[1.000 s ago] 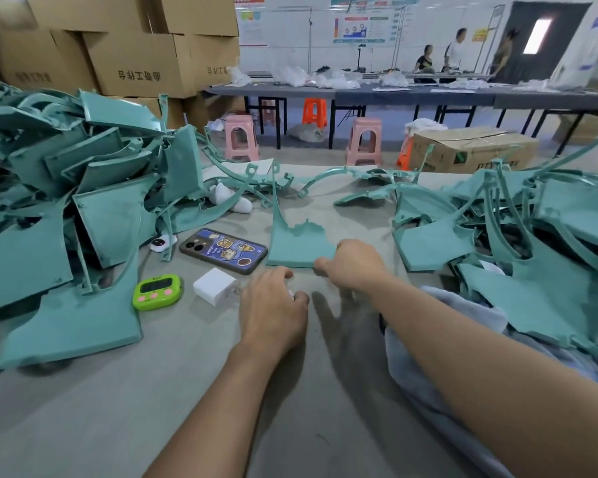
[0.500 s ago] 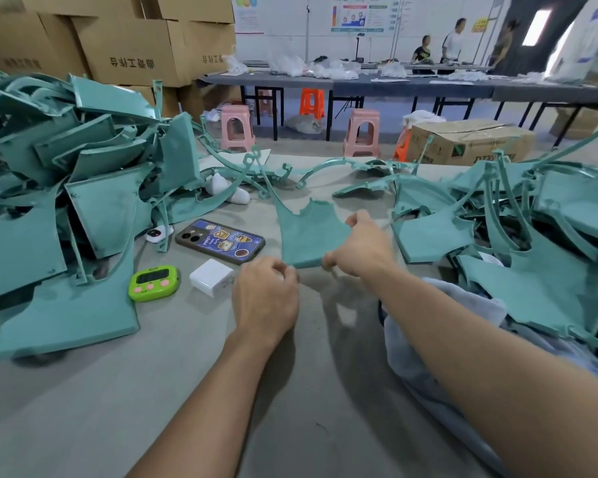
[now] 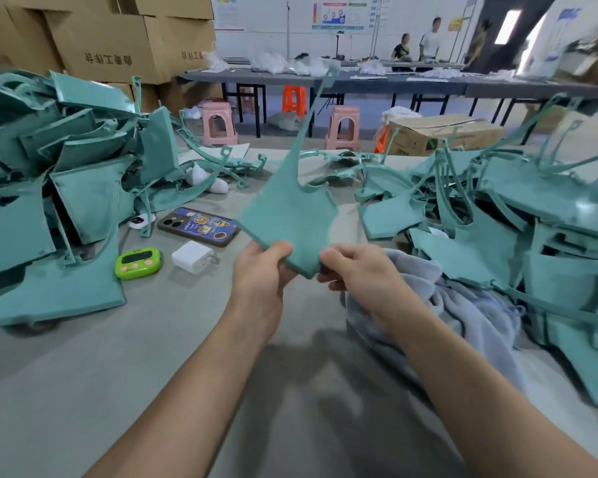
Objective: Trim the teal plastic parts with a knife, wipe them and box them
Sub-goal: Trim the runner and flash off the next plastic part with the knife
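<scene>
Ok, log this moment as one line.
teal part: held above table | left hand: holds lower corner | right hand: pinches lower corner | knife: unseen

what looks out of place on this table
A phone, a green timer and a white charger lie on the table beside the left pile of teal parts: personal items, not work stock. The teal part pinched by the left hand and right hand has a ragged notch edge, likely untrimmed.

Cannot see the fingers of the left hand (image 3: 261, 274) or right hand (image 3: 358, 270) behind the flat long-stemmed teal plastic part (image 3: 290, 215). Cannot read the white wall poster (image 3: 339, 12) at 12 o'clock. Cannot follow the heap of teal plastic panels (image 3: 83, 191) at 9 o'clock past the frame edge.
</scene>
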`<state>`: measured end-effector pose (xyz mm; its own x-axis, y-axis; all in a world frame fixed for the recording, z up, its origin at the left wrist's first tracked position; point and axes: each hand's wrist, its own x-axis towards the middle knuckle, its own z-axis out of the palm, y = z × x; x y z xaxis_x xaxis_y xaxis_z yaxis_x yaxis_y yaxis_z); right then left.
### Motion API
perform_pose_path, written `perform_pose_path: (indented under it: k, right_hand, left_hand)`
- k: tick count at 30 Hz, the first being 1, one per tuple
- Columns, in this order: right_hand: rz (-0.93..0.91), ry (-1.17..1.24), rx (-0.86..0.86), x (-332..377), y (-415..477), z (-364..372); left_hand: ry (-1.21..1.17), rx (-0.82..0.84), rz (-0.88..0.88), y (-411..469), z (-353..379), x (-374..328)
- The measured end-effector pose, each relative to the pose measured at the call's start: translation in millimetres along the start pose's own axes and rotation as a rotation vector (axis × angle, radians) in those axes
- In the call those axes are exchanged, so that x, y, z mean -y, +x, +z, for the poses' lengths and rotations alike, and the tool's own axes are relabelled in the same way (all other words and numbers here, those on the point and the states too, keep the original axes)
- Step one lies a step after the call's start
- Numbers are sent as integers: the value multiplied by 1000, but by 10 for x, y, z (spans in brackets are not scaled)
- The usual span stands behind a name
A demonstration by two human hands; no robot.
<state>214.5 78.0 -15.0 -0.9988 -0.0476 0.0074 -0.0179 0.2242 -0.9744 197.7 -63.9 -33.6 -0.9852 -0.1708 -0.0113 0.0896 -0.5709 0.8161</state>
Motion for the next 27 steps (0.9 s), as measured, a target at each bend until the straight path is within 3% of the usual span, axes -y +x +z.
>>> perform_pose_path:
  k: [2, 4, 6, 10, 12, 15, 18, 21, 24, 27]
  right_hand:
    - [-62, -351, -89, -107, -64, -172]
    - [-111, -641, -210, -216, -110, -396]
    - [-152, -849, -285, -324, -123, -628]
    - [-144, -921, -431, -411, -109, -872]
    - [-243, -925, -522, -390, -171, -859]
    - [-375, -985, -644, -352, -254, -905]
    - [-105, -1395, -442, -287, -213, -896]
    - [28, -1502, -283, -302, -178, -696]
    - [-64, -1414, -355, -344, -214, -594]
    - [-322, -1307, -392, -395, -268, -522]
  left_hand:
    - [8, -116, 98, 14, -46, -36]
    - [186, -218, 219, 51, -184, -59]
    - [414, -215, 297, 46, -339, -48]
    - [938, -101, 508, -30, -496, 49]
    - [1059, -89, 629, -49, -510, 56]
    - [1095, -144, 616, -43, -521, 17]
    - [1246, -205, 636, -55, -531, -30]
    - [1405, -212, 572, -83, -531, -25]
    - [1538, -177, 458, -81, -530, 11]
    - [1643, -156, 420, -38, -530, 23]
